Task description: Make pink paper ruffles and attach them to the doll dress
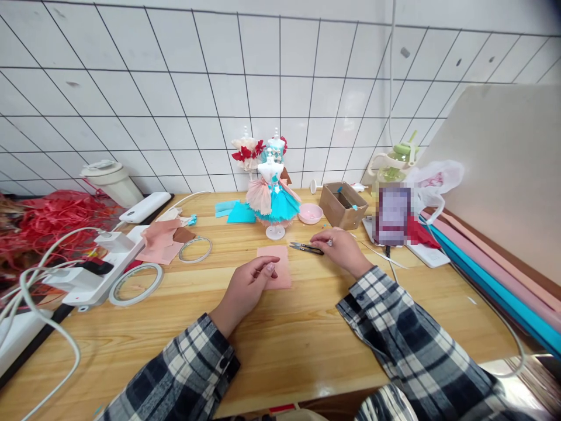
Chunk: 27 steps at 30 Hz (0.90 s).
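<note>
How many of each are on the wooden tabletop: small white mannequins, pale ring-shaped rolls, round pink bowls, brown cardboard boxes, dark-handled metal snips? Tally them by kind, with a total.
Small white mannequins: 3
Pale ring-shaped rolls: 2
Round pink bowl: 1
Brown cardboard box: 1
Dark-handled metal snips: 1
Total: 8

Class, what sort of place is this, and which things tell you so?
Probably a small craft workspace: miniature dressed mannequins, small snips and a flat pink sheet share a wooden table.
</note>
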### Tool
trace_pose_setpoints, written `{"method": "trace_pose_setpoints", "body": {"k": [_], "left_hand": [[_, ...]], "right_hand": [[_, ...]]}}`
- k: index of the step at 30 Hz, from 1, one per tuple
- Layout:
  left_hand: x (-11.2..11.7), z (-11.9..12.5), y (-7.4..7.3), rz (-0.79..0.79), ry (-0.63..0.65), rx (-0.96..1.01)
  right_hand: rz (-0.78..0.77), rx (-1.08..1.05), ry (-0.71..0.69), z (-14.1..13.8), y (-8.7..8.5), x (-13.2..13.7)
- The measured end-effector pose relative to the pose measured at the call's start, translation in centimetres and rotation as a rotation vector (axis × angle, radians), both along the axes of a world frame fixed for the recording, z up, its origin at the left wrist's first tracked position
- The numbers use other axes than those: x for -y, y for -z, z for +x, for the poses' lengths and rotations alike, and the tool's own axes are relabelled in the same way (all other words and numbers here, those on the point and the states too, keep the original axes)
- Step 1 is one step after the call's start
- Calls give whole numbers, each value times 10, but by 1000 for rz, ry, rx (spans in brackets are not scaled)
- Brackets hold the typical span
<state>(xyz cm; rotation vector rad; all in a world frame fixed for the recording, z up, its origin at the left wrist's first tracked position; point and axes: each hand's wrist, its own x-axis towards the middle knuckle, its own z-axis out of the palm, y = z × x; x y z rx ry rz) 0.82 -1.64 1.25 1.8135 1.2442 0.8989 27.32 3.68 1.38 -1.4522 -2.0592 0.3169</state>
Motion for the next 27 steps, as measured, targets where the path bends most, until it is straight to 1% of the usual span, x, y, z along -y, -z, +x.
{"method": "trace_pose_setpoints", "body": {"k": [2, 4, 8, 11, 15, 17, 23, 27], "left_hand": [[3, 1, -1, 15, 39, -48], [5, 3, -1, 52, 81, -101], [6, 4, -1, 136, 128, -175], [4, 3, 0, 165, 135, -189], [4, 3, 2, 169, 146, -194], [4, 4, 3, 168, 150, -193], [4, 4, 5, 165, 150, -203], [4, 4, 4, 165, 149, -207]], "right_hand": [[-135, 16, 6, 11, 8, -4], [-177, 40, 5, 15, 13, -5], [-87, 150, -8, 11, 14, -3], [-88, 210, -8, 5, 13, -1], [-54, 307, -21, -2, 13, 1], [-44, 331, -6, -4, 13, 1], [-77, 354, 52, -4, 13, 1], [-68, 401, 24, -5, 11, 2]]}}
